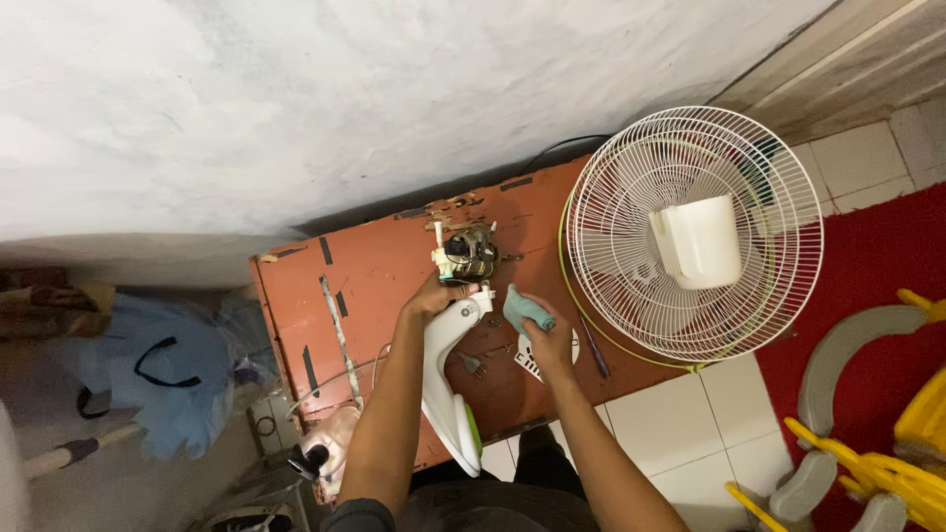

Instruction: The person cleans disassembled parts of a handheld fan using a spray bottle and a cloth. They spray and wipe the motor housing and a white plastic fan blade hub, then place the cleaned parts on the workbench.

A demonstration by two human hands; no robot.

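Note:
My left hand (435,295) grips the top of a white fan stand neck (445,365), just below the bare fan motor (469,252) with its copper windings and shaft. My right hand (548,340) holds a folded teal cloth (524,309) beside the neck, close to the motor. Both rest over a worn orange-red table (384,266). The stand's lower end has a green patch and hangs past the table's near edge.
A white fan grille (690,232) with a white motor cover (698,240) inside lies on the table's right end. A screwdriver (594,350), small screws and a white part lie near my right hand. Blue bag at left, yellow and grey pieces on red carpet at right.

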